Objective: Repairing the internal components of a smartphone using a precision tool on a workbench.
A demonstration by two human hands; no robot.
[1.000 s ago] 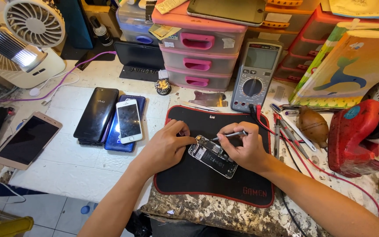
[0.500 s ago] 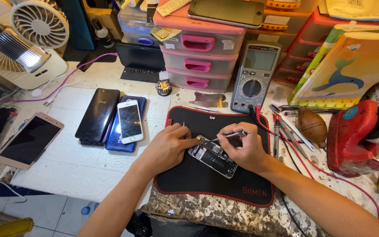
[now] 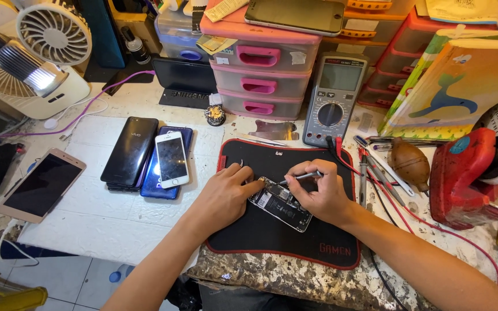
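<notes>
Hands on opened phone (image 3: 280,204): left hand (image 3: 226,196) pinned it flat, right hand (image 3: 321,193) pinched tweezers (image 3: 300,177); light, steady tip pressure advisable.

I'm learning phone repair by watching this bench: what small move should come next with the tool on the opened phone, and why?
Probably keep the left hand pinning the opened phone on the black mat while the right hand works the thin tool gently at the upper end, since its tip already points there.

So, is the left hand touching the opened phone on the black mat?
Touching. The head view shows the left hand with its fingertips pressed on the top end of the opened phone, which lies on the black mat; no gap is visible.
</notes>
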